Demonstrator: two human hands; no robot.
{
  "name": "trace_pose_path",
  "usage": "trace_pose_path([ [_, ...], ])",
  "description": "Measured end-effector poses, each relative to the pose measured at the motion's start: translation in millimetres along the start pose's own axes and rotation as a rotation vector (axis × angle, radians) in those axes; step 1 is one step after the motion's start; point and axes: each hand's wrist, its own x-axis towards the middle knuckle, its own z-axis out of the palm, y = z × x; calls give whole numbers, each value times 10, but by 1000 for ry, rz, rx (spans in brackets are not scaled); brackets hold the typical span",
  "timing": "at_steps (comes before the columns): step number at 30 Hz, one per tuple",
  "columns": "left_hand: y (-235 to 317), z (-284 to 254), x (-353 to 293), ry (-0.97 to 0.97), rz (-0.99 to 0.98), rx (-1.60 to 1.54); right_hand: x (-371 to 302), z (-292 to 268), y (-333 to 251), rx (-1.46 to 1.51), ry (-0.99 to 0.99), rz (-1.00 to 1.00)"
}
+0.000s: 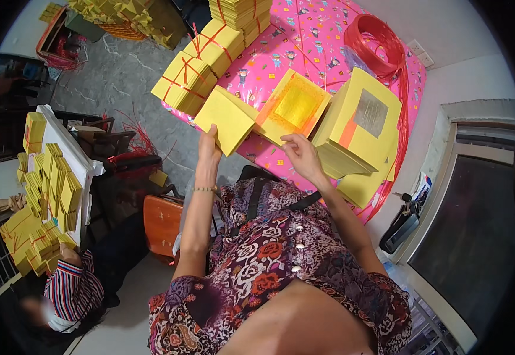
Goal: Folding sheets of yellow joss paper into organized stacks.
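Observation:
My left hand [210, 145] grips the lower edge of a small batch of folded yellow paper [227, 121], thumb on top. Beside it on the right lies a yellow paper sheet [293, 103] with an orange border and a gold square in its middle. At that sheet's near edge is my right hand [303, 157], its fingers curled and pinching at the paper. Just right of this hand stands a thick stack of yellow paper [358, 127], its top sheet bearing a silver square and an orange strip.
Bundles of yellow paper tied with red string [186, 80] line the left of the pink patterned table [281, 53]. A coil of red plastic ribbon [376, 44] lies at the far right. On the left, a person in a striped sleeve [71, 287] handles yellow bundles at a white table [89, 168].

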Motion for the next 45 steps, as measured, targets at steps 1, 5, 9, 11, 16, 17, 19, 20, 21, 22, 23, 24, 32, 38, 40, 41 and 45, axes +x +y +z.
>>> trace_pose_path([
  [1, 5, 27, 91, 20, 5, 4, -12, -11, 24, -28, 1, 16],
  [5, -24, 82, 274, 72, -38, -45, -85, -32, 81, -175, 51, -57],
  [9, -11, 159, 403, 107, 13, 22, -100, -60, 130, -265, 39, -89],
  [11, -35, 176, 437, 119, 28, 67, -117, -64, 173, -283, 34, -94],
  [16, -101, 112, 527, 213, 42, 151, -157, -56, 240, -297, 46, -110],
  [17, -119, 75, 557, 226, 60, 170, -159, -55, 245, -297, 48, -112],
  [19, -152, 33, 573, 193, 108, 191, -170, -37, 265, -292, 47, -102],
  [20, -156, 30, 573, 162, 155, 211, -168, -29, 292, -291, 58, -97],
  [21, -171, 32, 572, 153, 151, 217, -165, -28, 321, -331, 75, -109],
  [22, -196, 63, 553, 169, 188, 262, -160, -34, 323, -372, 91, -119],
  [23, -205, 98, 556, 185, 224, 308, -148, -31, 325, -373, 101, -112],
  [24, -192, 127, 573, 175, 218, 313, -127, -23, 329, -428, 122, -149],
  [32, -217, 139, 462, 548, 233, 808, -15, 103, 314, -596, 175, -190],
  [38, -45, 221, 266, 186, 1188, 1368, 11, 121, 357, -621, 209, -200],
  [40, -46, 324, 334, 21, 1168, 1421, 9, 123, 340, -618, 208, -193],
  [41, -46, 368, 377, -134, 1141, 1467, 10, 128, 325, -616, 212, -188],
  [45, -131, 314, 606, -244, 1005, 1645, 5, 132, 285, -593, 204, -181],
])
